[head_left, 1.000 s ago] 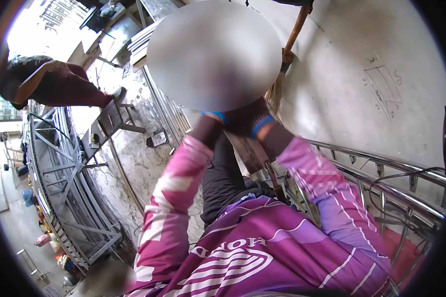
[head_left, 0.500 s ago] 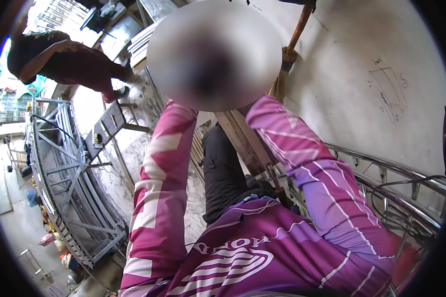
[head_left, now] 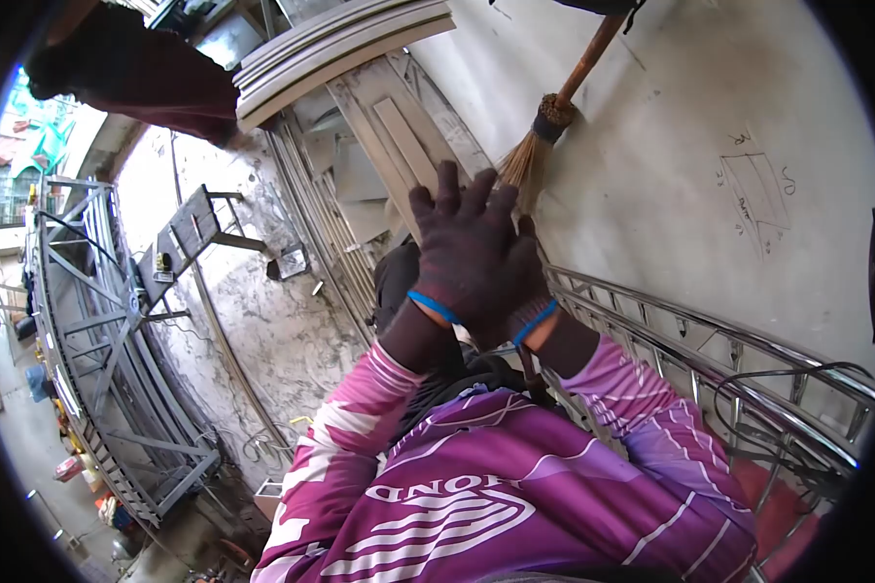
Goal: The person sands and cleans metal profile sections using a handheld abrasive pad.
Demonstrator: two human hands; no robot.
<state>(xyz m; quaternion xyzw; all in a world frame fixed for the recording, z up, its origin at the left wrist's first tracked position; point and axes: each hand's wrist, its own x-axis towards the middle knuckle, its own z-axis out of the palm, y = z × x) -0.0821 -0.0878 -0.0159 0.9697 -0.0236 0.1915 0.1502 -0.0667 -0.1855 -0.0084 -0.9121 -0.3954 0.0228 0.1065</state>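
Left hand [head_left: 465, 255] on right hand [head_left: 529, 290], HOND shirt [head_left: 515, 457]

Broom handle [head_left: 583, 63] cut off at top

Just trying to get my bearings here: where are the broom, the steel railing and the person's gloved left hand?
broom [head_left: 552, 119]: head view, dark binding above the bristles.
steel railing [head_left: 739, 340]: head view, upper shiny tube.
left hand [head_left: 462, 255]: head view, back of the glove.
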